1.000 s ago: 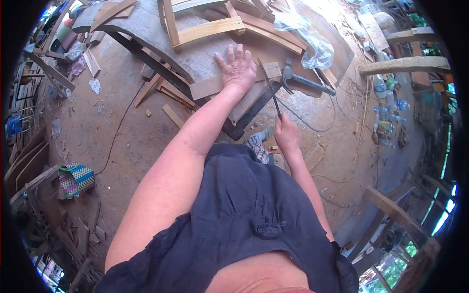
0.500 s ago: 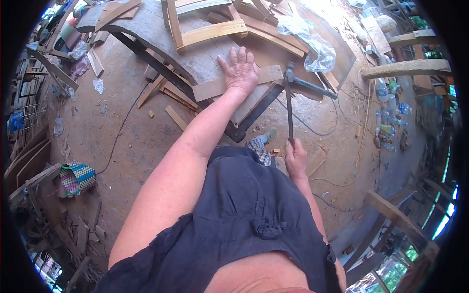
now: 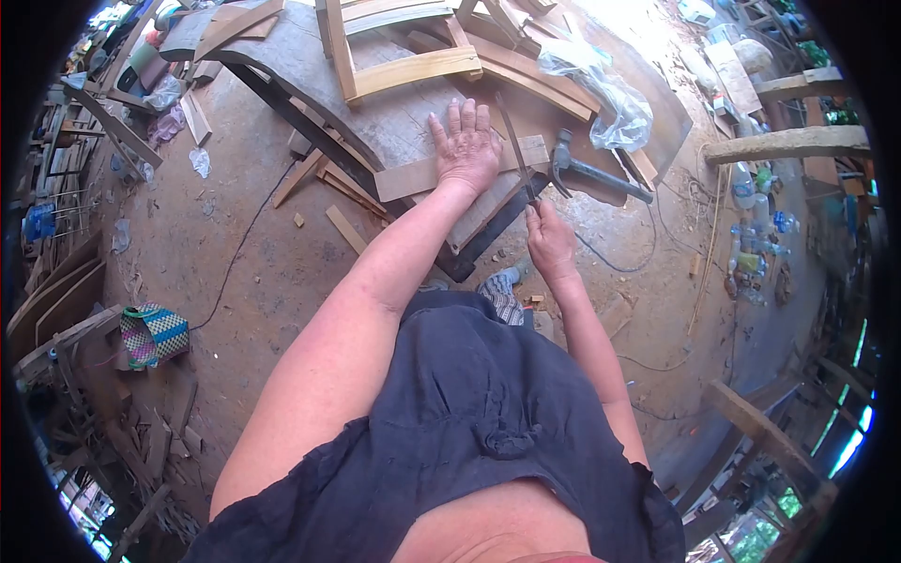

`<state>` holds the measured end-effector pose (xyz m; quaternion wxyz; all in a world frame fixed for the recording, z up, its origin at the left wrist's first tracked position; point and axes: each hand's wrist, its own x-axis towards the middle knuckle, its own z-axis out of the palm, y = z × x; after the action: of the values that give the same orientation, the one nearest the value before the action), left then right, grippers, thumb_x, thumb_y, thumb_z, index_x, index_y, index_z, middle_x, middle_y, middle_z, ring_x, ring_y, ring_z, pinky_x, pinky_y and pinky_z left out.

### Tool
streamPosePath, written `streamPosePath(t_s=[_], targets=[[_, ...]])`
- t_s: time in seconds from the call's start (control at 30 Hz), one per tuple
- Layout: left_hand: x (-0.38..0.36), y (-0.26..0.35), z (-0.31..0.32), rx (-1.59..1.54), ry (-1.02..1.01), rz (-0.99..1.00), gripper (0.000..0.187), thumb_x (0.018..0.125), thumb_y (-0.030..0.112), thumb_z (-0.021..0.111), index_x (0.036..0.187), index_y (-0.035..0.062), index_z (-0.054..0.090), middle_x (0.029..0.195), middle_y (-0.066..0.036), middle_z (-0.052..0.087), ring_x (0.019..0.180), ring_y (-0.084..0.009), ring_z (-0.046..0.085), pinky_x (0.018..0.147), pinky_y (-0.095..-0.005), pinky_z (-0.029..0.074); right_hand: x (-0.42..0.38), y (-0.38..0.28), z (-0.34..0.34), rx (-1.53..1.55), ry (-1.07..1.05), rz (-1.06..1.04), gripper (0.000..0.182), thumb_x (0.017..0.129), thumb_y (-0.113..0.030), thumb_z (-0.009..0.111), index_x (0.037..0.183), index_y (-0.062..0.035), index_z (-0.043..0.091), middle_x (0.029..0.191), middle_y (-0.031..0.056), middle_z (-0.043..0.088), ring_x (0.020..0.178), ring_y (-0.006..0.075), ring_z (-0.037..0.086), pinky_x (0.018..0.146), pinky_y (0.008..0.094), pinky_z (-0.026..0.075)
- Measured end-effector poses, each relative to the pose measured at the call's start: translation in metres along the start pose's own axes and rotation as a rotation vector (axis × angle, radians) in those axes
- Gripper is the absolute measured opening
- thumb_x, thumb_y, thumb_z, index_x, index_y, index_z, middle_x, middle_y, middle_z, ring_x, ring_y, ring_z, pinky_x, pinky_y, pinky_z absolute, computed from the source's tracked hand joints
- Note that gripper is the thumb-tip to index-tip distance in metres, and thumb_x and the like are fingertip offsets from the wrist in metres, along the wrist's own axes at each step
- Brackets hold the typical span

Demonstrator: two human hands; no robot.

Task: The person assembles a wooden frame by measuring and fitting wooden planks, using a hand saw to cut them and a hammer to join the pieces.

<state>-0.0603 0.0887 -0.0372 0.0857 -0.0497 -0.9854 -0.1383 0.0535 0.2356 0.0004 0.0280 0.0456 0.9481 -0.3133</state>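
Observation:
My left hand (image 3: 466, 152) lies with its fingers spread over a flat wooden strip (image 3: 405, 180), which rests across the corner of the worktable (image 3: 413, 117). In my right hand (image 3: 552, 241) is the lower end of a long thin dark tool (image 3: 513, 141), closed in my fingers. The tool slants up and left over the right part of the strip, past my left fingertips. Whether its blade touches the wood I cannot tell. A hammer (image 3: 601, 176) lies on the table just right of the strip's end.
A wooden frame (image 3: 413, 73) and long boards (image 3: 530, 80) lie on the far part of the table, beside a clear plastic bag (image 3: 624, 113). Plastic bottles (image 3: 746, 239) are on the floor at right, a woven basket (image 3: 155, 336) at left. A cable (image 3: 235, 249) crosses the floor.
My right hand has moved forward and slightly left, bringing the thin tool from beside the hammer to across the strip's right part. My left hand stays on the strip.

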Motion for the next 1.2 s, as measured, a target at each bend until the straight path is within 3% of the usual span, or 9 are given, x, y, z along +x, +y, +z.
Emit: streamPosePath(t_s=[0.1, 1.2], targets=[[0.0, 0.001, -0.001, 0.018, 0.006, -0.027, 0.052, 0.086, 0.033, 0.046, 0.132, 0.0096, 0.036, 0.137, -0.009, 0.032, 0.133, -0.028, 0.022, 0.108, -0.0577, 0.009, 0.003, 0.005, 0.002, -0.072, -0.019, -0.004, 0.021, 0.092, -0.031, 0.047, 0.095, -0.0105, 0.053, 0.071, 0.0182, 0.062, 0.069, 0.0394, 0.06, 0.06, 0.05, 0.045], [-0.001, 0.0, 0.004, 0.011, 0.032, -0.035, 0.055, 0.083, 0.032, 0.048, 0.131, 0.0074, 0.036, 0.138, -0.013, 0.029, 0.134, -0.0296, 0.02, 0.107, -0.0607, 0.007, -0.003, 0.004, 0.006, -0.158, -0.053, 0.01, 0.018, 0.091, -0.026, 0.046, 0.095, -0.0092, 0.05, 0.069, 0.0229, 0.061, 0.069, 0.0428, 0.061, 0.062, 0.0531, 0.046]])
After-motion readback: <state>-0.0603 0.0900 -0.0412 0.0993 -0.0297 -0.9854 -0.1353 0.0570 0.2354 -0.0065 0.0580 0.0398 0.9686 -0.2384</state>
